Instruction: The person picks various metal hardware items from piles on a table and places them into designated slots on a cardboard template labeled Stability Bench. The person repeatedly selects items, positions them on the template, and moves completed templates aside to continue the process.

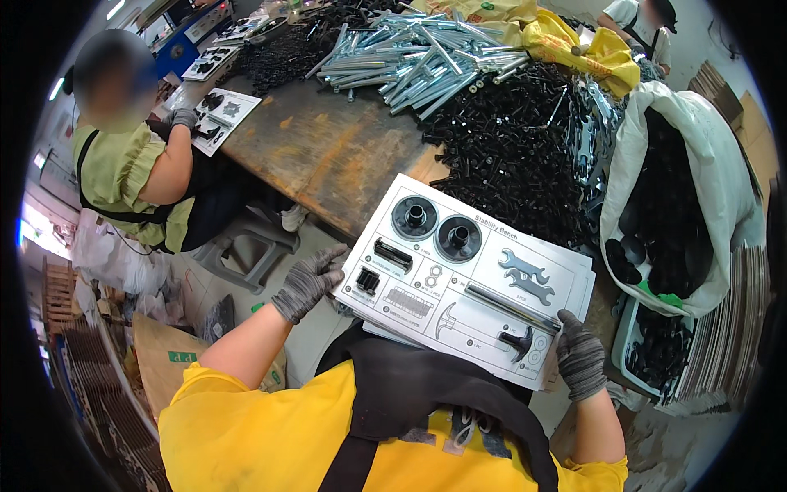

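The left hand, in a grey knitted glove, holds the left edge of a white rectangular printed card, while the right hand, gloved alike, grips its lower right edge. The card lies tilted above the lap at the near edge of a worn brown bench, bearing two round black flanged discs and a slim silver metal tube, just beside a heap of small black metal bolts
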A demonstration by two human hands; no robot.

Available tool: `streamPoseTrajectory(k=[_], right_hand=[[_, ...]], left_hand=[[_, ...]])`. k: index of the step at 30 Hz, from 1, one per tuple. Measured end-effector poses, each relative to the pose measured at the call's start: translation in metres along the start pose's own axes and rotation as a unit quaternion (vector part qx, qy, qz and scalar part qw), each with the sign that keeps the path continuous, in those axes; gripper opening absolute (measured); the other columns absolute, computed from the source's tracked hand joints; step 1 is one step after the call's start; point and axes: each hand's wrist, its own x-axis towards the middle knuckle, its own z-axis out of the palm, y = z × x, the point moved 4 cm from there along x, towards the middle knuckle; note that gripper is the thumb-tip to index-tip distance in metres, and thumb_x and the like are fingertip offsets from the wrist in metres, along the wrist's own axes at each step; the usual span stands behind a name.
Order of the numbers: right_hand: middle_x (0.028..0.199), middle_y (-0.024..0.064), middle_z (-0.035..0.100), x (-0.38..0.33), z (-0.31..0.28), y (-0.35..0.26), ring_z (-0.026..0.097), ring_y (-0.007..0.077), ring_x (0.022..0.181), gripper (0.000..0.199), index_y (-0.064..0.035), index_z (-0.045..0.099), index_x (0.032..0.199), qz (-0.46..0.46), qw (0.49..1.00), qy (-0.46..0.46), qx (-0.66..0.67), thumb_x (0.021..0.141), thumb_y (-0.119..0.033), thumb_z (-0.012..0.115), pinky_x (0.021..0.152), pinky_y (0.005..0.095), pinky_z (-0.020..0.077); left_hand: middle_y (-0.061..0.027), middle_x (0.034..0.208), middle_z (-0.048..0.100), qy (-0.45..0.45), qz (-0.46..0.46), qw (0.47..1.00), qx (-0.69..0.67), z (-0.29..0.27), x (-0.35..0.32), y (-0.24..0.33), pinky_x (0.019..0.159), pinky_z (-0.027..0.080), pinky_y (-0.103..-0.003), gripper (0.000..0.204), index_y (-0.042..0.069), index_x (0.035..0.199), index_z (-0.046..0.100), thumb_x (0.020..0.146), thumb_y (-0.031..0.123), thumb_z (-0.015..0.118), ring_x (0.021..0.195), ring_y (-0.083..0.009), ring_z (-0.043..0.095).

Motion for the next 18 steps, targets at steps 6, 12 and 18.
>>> streamPoseTrajectory(k=[6, 12, 18], right_hand=[[0.087, 0.0189, 0.061, 0.014, 0.011, -0.037, 0.06, 0.0345, 0.077, 0.033, -0.0059, 0.056, 0.108, -0.034, 0.998, -0.008, 0.054, 0.075, -0.001, 0.05, 0.067, 0.0395, 0.0487], [0.108, 0.0232, 0.054, 0.044, 0.045, -0.084, 0.059, 0.0367, 0.08, 0.038, -0.0107, 0.044, 0.114, -0.095, 0.989, -0.094, 0.067, 0.078, -0.014, 0.053, 0.069, 0.0423, 0.0494], [0.108, 0.0255, 0.053, 0.09, 0.078, -0.141, 0.058, 0.0372, 0.087, 0.038, -0.0101, 0.045, 0.117, -0.172, 0.965, -0.141, 0.139, 0.079, -0.013, 0.048, 0.074, 0.0423, 0.0489]], left_hand=[[-0.0089, 0.113, 0.052, 0.091, 0.056, 0.975, -0.194, -0.045, 0.033, -0.042, 0.088, 0.041, -0.029, 0.049, 0.0, 0.124, 0.041, 0.082, 0.018, 0.057, 0.101, -0.0169, 0.051], [-0.0114, 0.109, 0.054, 0.141, 0.14, 0.785, -0.587, -0.071, 0.05, -0.049, 0.091, 0.04, -0.038, 0.038, 0.003, 0.107, 0.048, 0.091, 0.035, 0.037, 0.103, -0.0256, 0.05], [-0.0091, 0.123, 0.047, 0.181, 0.189, 0.896, -0.358, -0.077, 0.065, -0.083, 0.096, 0.035, -0.038, 0.054, 0.008, 0.123, 0.042, 0.087, 0.047, 0.037, 0.111, -0.0273, 0.044]])
